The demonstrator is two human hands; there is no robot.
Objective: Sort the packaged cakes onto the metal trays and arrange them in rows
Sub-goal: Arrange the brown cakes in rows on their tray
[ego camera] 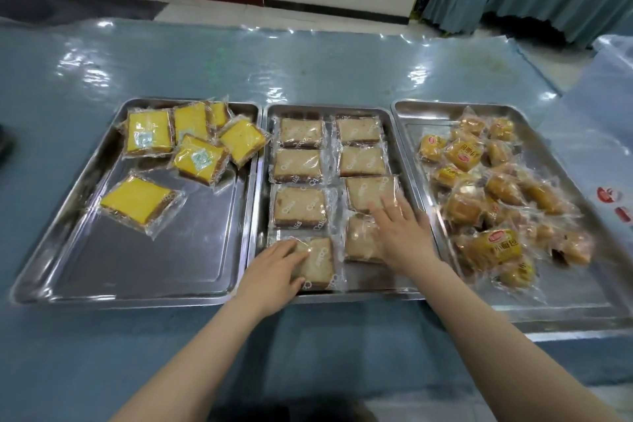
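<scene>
Seen from the head camera, three metal trays sit side by side on a blue, plastic-covered table, long sides running away from the person. On the middle tray, eight pale cakes in clear wrappers lie flat in two columns of four, each packet's long axis running left to right. The left hand rests palm down, fingers together, on the near-left packet, which sits slightly askew with its printed end toward the tray's front rim. The right hand lies flat with fingers spread across the two nearest packets of the right column, fingertips on the third packet and palm over the fourth. On the left tray, six yellow cakes lie unaligned: five clustered and overlapping at the far end, one apart nearer the middle, turned diagonally. The right tray holds a loose heap of small wrapped orange buns pointing every way.
</scene>
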